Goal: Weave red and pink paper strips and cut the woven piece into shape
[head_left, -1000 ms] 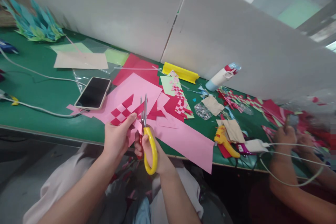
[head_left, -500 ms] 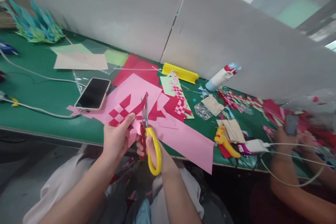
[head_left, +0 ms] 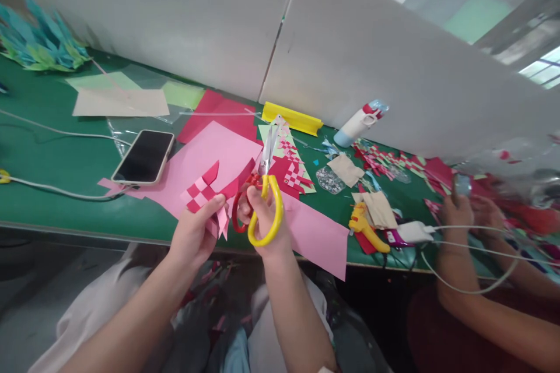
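Note:
My left hand [head_left: 195, 233] pinches a woven red and pink paper fish [head_left: 201, 193], with loose strips sticking out at its right side. Just to the right, my right hand [head_left: 268, 222] is closed around scissors [head_left: 267, 154] with one yellow and one red handle. Their blades point up and away, slightly parted, beside the fish's red strip; whether they touch it is unclear. Below both hands lie large pink sheets [head_left: 321, 233] on the green table [head_left: 56, 154]. Another woven fish [head_left: 296, 177] rests beyond the scissors.
A phone [head_left: 144, 156] lies left of the pink paper. Farther back are a yellow holder [head_left: 292, 119] and a bottle [head_left: 359, 123]. A yellow glue gun [head_left: 367, 229] sits on the right. At far right, another person's hands [head_left: 457, 213] hold a phone.
The scissors have moved right and away from the fish strips, turning with my right hand. My left hand still holds the fish. The view has shifted slightly to the right.

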